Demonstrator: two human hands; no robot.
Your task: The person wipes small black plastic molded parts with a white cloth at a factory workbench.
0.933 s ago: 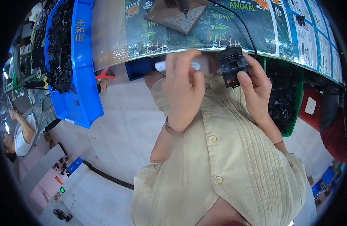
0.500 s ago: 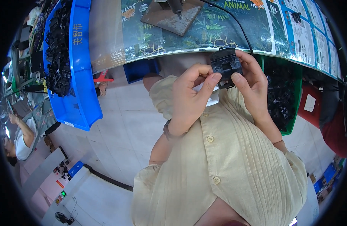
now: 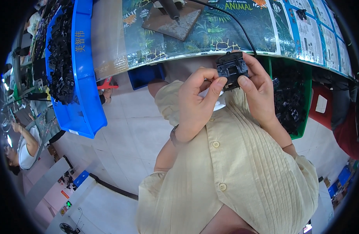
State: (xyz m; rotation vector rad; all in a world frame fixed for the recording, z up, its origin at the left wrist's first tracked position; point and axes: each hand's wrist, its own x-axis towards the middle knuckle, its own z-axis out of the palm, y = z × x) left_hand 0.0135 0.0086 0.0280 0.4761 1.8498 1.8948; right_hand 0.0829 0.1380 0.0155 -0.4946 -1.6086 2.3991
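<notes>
A black molded plastic part point(image 3: 231, 69) with slots and raised tabs is held up just off the table's near edge. My left hand point(image 3: 201, 93) pinches its left side between thumb and curled fingers. From the right, my right hand point(image 3: 259, 87) grips it with the thumb on its lower right and the fingers behind its edge. A small white piece point(image 3: 219, 104) shows beneath my left hand; I cannot tell whether that hand holds it.
On the table point(image 3: 164, 43) a dark pointed tool point(image 3: 172, 11) with a black cord rests over a brown board point(image 3: 185, 25). A blue bin point(image 3: 83, 78) of black parts stands left, a green bin point(image 3: 306, 101) of them right. A co-worker point(image 3: 29, 144) sits far left.
The view has shifted slightly. The black part is tipped a little differently, with its slotted face more in sight; both hands keep their hold.
</notes>
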